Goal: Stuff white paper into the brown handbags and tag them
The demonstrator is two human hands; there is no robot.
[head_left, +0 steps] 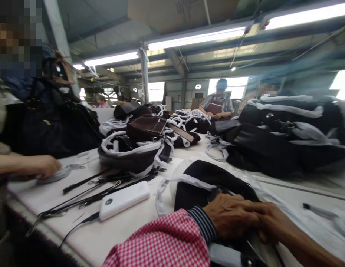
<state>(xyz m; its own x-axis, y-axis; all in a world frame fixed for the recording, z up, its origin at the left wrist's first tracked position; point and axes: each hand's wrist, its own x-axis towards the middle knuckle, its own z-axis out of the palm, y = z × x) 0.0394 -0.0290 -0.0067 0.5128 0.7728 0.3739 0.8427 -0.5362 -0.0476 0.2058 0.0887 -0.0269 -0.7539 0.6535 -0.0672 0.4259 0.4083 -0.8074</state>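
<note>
A black bag [217,174], with white wrapping on its handle [189,181], lies on the table in front of me. My left hand [228,215], coming out of a red-and-white checked sleeve with a striped cuff, is closed on the bag's near side. From the lower right, my right hand [265,218] meets it, closed at the same spot, and the two hands overlap. Their fingertips are mostly hidden. Below them, a strip wrapped in pale material [225,255] and dark bag parts show at the frame's bottom.
A white power bank [124,200] with a cable lies left, beside black straps with metal clips [100,181]. Wrapped dark bags [133,152] are piled behind, and more [286,137] at right. Another person's hand [47,166] touches a grey strap at far left. A pen-like object [318,210] lies right.
</note>
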